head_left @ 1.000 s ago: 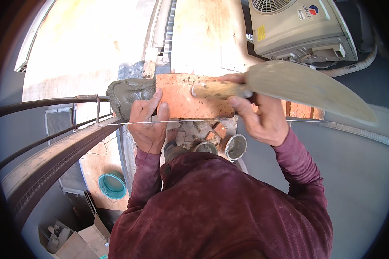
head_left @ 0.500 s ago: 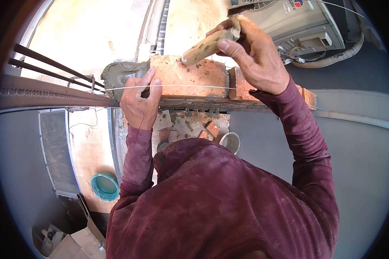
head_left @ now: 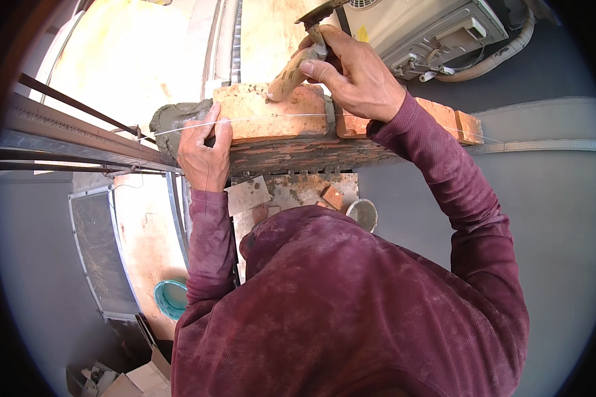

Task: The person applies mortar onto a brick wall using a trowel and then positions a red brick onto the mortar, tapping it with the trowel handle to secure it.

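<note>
A trowel is in my right hand [head_left: 361,76], fingers closed round its wooden handle [head_left: 290,76]; its dark metal blade [head_left: 321,11] points up and away. The handle's butt end meets the top of an orange brick [head_left: 271,118], as far as I can see. My left hand [head_left: 205,159] grips the left end of this brick, index finger and thumb against it and the other fingers curled. Wet grey mortar [head_left: 172,119] lies on the wall just left of the brick. A taut white string [head_left: 245,119] runs across along the brick row.
More bricks [head_left: 467,127] continue the row to the right. An air-conditioner unit [head_left: 437,36] stands beyond, at the far right. Metal rails [head_left: 79,132] come in from the left. Below are a teal bucket [head_left: 171,299], a pale bucket [head_left: 363,215] and a loose brick piece [head_left: 332,196].
My right hand has tipped the trowel more upright, and its blade has come into view. The left hand stays at the brick's end. The whole view has shifted slightly.
</note>
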Tool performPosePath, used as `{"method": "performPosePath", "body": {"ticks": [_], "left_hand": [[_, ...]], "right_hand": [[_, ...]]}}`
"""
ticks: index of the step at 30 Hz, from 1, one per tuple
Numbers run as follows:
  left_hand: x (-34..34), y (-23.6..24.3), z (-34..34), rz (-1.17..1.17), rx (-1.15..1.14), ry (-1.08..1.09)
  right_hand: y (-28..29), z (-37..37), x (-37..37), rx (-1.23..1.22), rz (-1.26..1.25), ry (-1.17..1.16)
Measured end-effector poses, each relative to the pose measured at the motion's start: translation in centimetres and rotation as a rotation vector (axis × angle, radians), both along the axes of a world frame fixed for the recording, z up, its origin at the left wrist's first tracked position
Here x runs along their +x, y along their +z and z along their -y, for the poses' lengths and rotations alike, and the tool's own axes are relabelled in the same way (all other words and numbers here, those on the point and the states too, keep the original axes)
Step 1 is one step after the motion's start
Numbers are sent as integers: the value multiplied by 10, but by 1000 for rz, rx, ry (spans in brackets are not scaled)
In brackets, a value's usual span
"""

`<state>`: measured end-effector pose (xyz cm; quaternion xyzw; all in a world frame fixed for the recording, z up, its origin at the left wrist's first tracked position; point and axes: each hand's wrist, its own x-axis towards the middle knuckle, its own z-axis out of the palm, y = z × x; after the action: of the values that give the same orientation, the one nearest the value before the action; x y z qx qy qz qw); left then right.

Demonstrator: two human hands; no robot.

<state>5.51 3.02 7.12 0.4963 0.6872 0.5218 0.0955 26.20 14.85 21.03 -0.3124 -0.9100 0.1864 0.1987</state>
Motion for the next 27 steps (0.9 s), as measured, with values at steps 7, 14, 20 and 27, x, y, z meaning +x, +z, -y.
{"method": "performPosePath", "body": {"ticks": [7, 14, 20, 27], "left_hand": [[-6, -6, 4, -76, 43, -65], [9, 14, 18, -564, 115, -87], [5, -3, 5, -556, 96, -128], [8, 2, 5, -527, -16, -196]], "right_hand": [[33, -3, 18, -82, -338, 48], [56, 16, 41, -296, -764, 51], [10, -2, -13, -167, -546, 138], [47, -63, 8, -177, -126, 10]]}}
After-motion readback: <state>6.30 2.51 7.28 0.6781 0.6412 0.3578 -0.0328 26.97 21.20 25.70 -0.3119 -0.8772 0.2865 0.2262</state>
